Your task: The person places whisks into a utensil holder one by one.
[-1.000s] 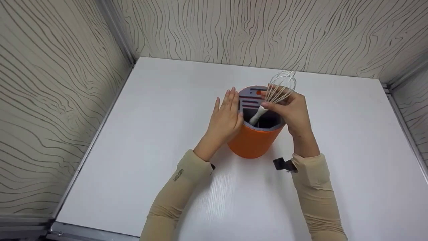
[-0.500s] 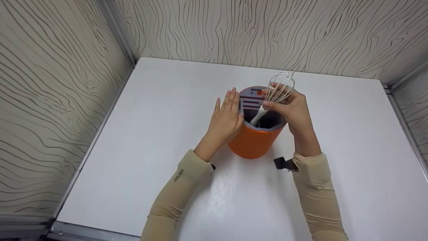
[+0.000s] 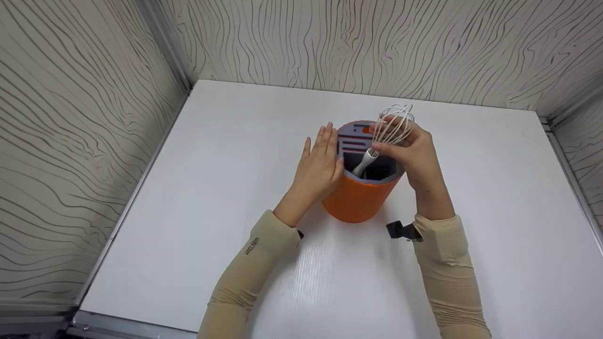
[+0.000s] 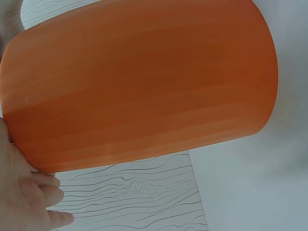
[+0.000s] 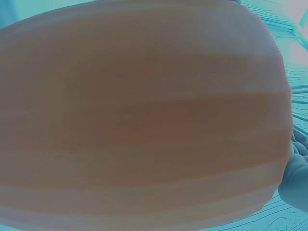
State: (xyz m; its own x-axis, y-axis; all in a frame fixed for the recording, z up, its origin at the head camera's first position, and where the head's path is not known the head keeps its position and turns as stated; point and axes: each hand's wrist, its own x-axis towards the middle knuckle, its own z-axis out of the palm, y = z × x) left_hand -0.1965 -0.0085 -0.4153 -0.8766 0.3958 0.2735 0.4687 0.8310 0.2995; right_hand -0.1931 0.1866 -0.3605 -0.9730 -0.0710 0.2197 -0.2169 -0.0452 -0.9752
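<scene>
An orange round utensil holder (image 3: 360,202) with a grey slotted top stands on the table; its side fills most of both wrist views. My left hand (image 3: 318,165) lies against the holder's left rim with the fingers straight. A white whisk (image 3: 366,162) leans in the holder's large dark opening, handle down and wire loops up. With thumb and fingers, my right hand (image 3: 414,150) holds the whisk where the wires meet the handle. The handle's lower end is hidden inside the holder. In the left wrist view, my left hand's fingers (image 4: 53,195) show beside the rim.
The white table (image 3: 212,188) extends around the holder. Patterned panels (image 3: 353,47) rise at the back and sides, with a metal post (image 3: 165,42) in the left corner. A small black device (image 3: 403,230) is strapped at the right wrist.
The whisk has come down slightly, its wire loops lower than before, with my right hand still on it. My left hand and the holder look almost unmoved.
</scene>
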